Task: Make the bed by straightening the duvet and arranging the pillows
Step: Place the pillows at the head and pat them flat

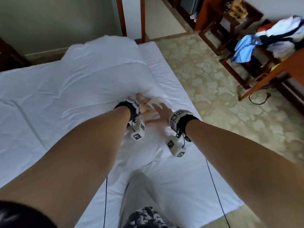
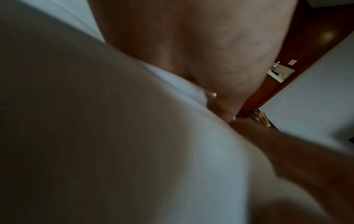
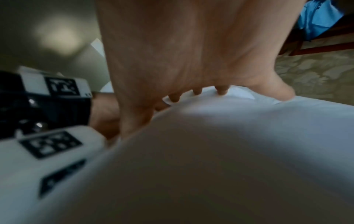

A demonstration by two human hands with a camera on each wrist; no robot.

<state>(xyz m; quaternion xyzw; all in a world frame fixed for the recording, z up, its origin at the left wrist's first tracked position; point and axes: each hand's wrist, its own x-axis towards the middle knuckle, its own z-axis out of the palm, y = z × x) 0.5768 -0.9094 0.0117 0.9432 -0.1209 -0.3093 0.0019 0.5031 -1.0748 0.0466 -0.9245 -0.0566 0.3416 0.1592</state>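
A white duvet (image 1: 92, 76) lies bunched across the white-sheeted bed (image 1: 172, 178), with its near corner at the middle of the head view. Both hands meet at that corner. My left hand (image 1: 142, 104) reaches into the fold with its fingers stretched out against the duvet (image 2: 134, 136). My right hand (image 1: 158, 113) is just right of it. In the right wrist view its fingertips (image 3: 197, 91) and thumb (image 3: 277, 91) curl into the duvet (image 3: 210, 144) and grip a bulge of it. The picture is blurred by motion. No pillow is clearly visible.
Bare sheet (image 1: 166, 76) runs along the bed's right side. Patterned floor (image 1: 213, 79) lies beyond it. A wooden chair piled with clothes (image 1: 271, 38) and wooden furniture (image 1: 230, 17) stand at the right. My knee (image 1: 139, 195) rests on the bed's near end.
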